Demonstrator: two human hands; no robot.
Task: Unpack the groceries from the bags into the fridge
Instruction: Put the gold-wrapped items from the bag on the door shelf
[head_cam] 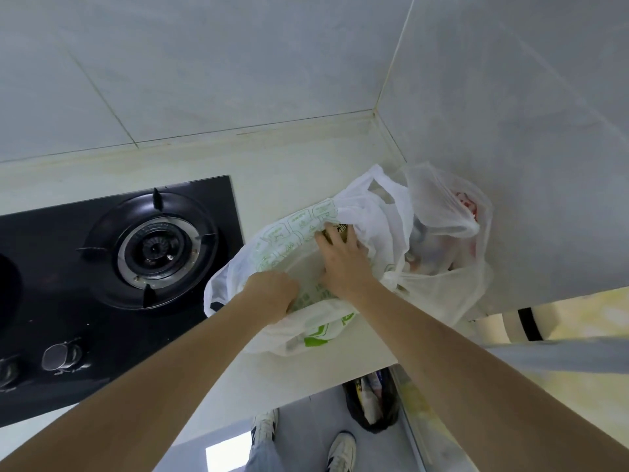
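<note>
White bag (296,233) had green print; clear bag (452,233) showed red inside. Hob (68,267) was black, surface (289,178) pale cream, wall tiles (238,63) grey.

black gas hob (102,267) on pale counter (289,172); black bin bag (372,403) on floor.

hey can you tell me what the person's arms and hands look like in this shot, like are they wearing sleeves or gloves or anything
Both forearms are bare for as much as the view shows: no sleeves in sight. The left hand and right hand wear no gloves, and no watch, bracelet or ring shows on the parts in view. Lower in the frame, light blue jeans and white sneakers with dark stripes are visible.
</note>
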